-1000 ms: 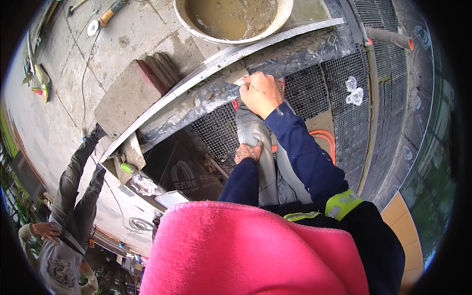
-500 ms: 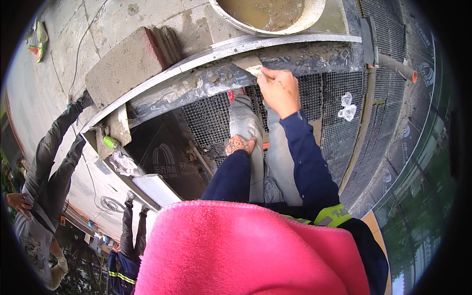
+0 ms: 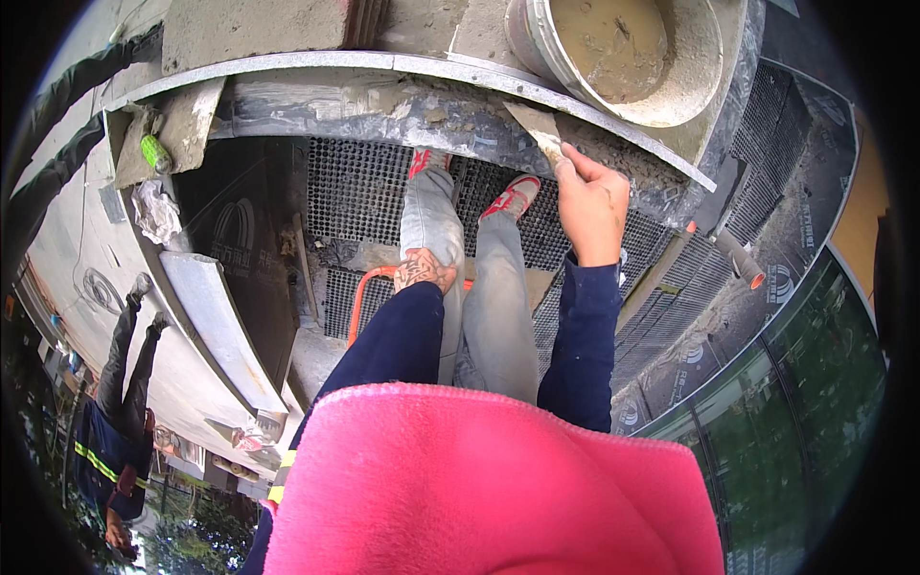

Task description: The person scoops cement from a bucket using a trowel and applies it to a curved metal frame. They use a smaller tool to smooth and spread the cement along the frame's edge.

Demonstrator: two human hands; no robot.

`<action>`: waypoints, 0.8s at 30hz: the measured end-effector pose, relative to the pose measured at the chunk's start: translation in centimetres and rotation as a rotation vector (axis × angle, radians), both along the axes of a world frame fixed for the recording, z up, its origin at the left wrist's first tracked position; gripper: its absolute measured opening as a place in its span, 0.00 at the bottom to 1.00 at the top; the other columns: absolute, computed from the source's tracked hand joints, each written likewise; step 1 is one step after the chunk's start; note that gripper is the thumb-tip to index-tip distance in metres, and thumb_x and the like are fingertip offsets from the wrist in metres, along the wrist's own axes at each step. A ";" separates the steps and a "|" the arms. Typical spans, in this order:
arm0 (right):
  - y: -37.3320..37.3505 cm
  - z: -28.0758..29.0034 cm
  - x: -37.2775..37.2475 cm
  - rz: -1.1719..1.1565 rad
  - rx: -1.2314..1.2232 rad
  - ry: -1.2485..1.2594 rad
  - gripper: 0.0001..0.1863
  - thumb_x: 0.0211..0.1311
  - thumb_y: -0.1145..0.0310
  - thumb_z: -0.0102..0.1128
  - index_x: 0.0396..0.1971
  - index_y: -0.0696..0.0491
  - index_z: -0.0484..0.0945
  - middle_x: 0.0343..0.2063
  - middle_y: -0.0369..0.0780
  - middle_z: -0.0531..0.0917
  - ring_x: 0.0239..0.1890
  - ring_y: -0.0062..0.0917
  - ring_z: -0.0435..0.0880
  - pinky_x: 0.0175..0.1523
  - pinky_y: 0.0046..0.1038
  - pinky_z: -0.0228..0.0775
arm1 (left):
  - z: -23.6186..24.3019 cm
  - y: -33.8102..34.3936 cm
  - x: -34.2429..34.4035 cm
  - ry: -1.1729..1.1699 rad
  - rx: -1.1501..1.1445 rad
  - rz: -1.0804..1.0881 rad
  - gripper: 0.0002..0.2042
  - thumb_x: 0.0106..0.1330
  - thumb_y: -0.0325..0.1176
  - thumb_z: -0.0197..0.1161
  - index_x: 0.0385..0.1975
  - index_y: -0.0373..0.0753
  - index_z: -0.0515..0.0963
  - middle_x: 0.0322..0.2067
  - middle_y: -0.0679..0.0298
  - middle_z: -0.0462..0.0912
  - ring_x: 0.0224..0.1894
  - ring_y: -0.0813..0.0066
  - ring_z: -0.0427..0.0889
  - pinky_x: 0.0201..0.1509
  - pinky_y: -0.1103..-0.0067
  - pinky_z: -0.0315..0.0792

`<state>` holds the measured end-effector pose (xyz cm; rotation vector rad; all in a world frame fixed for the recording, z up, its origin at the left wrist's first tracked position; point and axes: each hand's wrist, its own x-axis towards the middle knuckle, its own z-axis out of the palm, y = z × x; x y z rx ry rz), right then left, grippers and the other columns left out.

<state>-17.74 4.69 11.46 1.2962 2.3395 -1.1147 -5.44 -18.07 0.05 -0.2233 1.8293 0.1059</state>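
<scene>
Presently, my right hand [image 3: 591, 203] has its fingers closed round a trowel [image 3: 539, 129], blade on the mortar-smeared ledge [image 3: 402, 107] beside the bucket [image 3: 623, 57]; left hand [image 3: 425, 269] rests empty on my knee. Spreading step, I judge; next calls for a level stroke.

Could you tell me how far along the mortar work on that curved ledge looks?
Grey mortar already coats much of the curved concrete ledge. The right hand holds a flat metal trowel against it; the left hand rests on the knee. The round grey bucket still holds wet mortar, and the ledge's rough right end looks unfinished.
</scene>
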 end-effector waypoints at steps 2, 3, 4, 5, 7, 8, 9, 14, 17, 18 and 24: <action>-0.4 -0.6 -0.1 -0.029 0.004 -0.030 0.18 0.53 0.65 0.62 0.42 0.58 0.83 0.37 0.54 0.84 0.41 0.37 0.86 0.49 0.29 0.73 | 1.9 0.7 -0.5 0.037 0.050 0.028 0.29 0.52 0.56 0.62 0.43 0.34 0.76 0.49 0.46 0.77 0.50 0.55 0.80 0.54 0.67 0.73; 0.0 -3.1 0.2 -0.067 0.003 0.020 0.18 0.53 0.65 0.62 0.43 0.58 0.83 0.36 0.54 0.84 0.39 0.37 0.87 0.48 0.28 0.73 | 1.5 0.9 0.0 0.063 0.080 0.012 0.29 0.52 0.55 0.61 0.44 0.34 0.76 0.48 0.46 0.77 0.50 0.55 0.80 0.54 0.67 0.73; 0.4 -6.0 0.8 -0.104 -0.005 0.080 0.18 0.54 0.65 0.62 0.44 0.58 0.83 0.35 0.54 0.85 0.37 0.36 0.87 0.47 0.28 0.73 | 1.5 1.3 0.3 0.054 0.076 0.017 0.29 0.53 0.55 0.61 0.44 0.35 0.76 0.48 0.46 0.77 0.50 0.55 0.80 0.54 0.67 0.73; 0.8 -6.7 1.1 -0.034 0.040 0.119 0.19 0.55 0.66 0.62 0.45 0.58 0.82 0.31 0.52 0.86 0.33 0.30 0.86 0.43 0.26 0.72 | 1.6 1.3 0.4 0.052 0.056 0.037 0.29 0.53 0.55 0.61 0.44 0.35 0.76 0.47 0.47 0.78 0.50 0.55 0.80 0.54 0.67 0.73; -0.1 -3.0 0.5 -0.044 -0.028 0.090 0.18 0.56 0.67 0.62 0.46 0.60 0.82 0.27 0.47 0.86 0.27 0.18 0.81 0.38 0.23 0.72 | 1.7 1.4 0.1 0.054 0.014 0.079 0.28 0.53 0.54 0.62 0.44 0.35 0.77 0.45 0.47 0.79 0.50 0.55 0.80 0.54 0.67 0.73; -0.5 -1.6 1.2 -0.047 -0.027 0.078 0.18 0.56 0.68 0.62 0.46 0.60 0.82 0.26 0.45 0.86 0.26 0.15 0.79 0.37 0.22 0.72 | 2.0 1.1 0.3 0.052 0.017 0.092 0.29 0.53 0.54 0.62 0.44 0.34 0.76 0.45 0.47 0.79 0.50 0.55 0.80 0.54 0.67 0.74; -1.2 -0.7 1.8 -0.023 0.001 0.157 0.17 0.57 0.70 0.61 0.46 0.61 0.82 0.25 0.43 0.86 0.24 0.14 0.77 0.33 0.22 0.71 | 2.0 1.2 0.4 0.050 0.024 0.109 0.29 0.53 0.54 0.62 0.45 0.33 0.76 0.45 0.47 0.79 0.49 0.55 0.81 0.53 0.67 0.74; -4.0 -6.4 7.6 0.047 0.127 0.204 0.19 0.59 0.71 0.60 0.51 0.59 0.79 0.35 0.45 0.87 0.34 0.16 0.83 0.43 0.21 0.73 | 1.5 1.1 1.1 0.041 0.060 0.148 0.33 0.52 0.56 0.63 0.48 0.32 0.74 0.46 0.46 0.79 0.47 0.56 0.82 0.50 0.67 0.76; -5.6 -9.1 6.6 0.010 0.164 0.297 0.20 0.59 0.72 0.59 0.51 0.59 0.79 0.36 0.47 0.87 0.33 0.17 0.83 0.41 0.22 0.73 | 1.5 1.2 1.1 0.063 0.035 0.098 0.33 0.53 0.57 0.62 0.47 0.31 0.74 0.46 0.48 0.79 0.47 0.56 0.82 0.51 0.67 0.75; -5.7 -8.0 5.1 -0.018 0.139 0.279 0.20 0.59 0.72 0.59 0.51 0.60 0.79 0.35 0.46 0.87 0.32 0.16 0.83 0.40 0.22 0.73 | 1.6 1.1 1.2 0.035 0.019 0.090 0.33 0.53 0.57 0.62 0.46 0.31 0.74 0.47 0.49 0.79 0.47 0.56 0.82 0.51 0.68 0.75; -2.9 -4.9 3.4 -0.092 0.008 0.260 0.19 0.60 0.70 0.59 0.49 0.63 0.80 0.34 0.42 0.86 0.30 0.15 0.79 0.38 0.18 0.70 | 1.8 0.4 1.5 0.021 0.044 0.092 0.33 0.55 0.56 0.61 0.51 0.32 0.72 0.52 0.46 0.75 0.51 0.55 0.79 0.55 0.66 0.73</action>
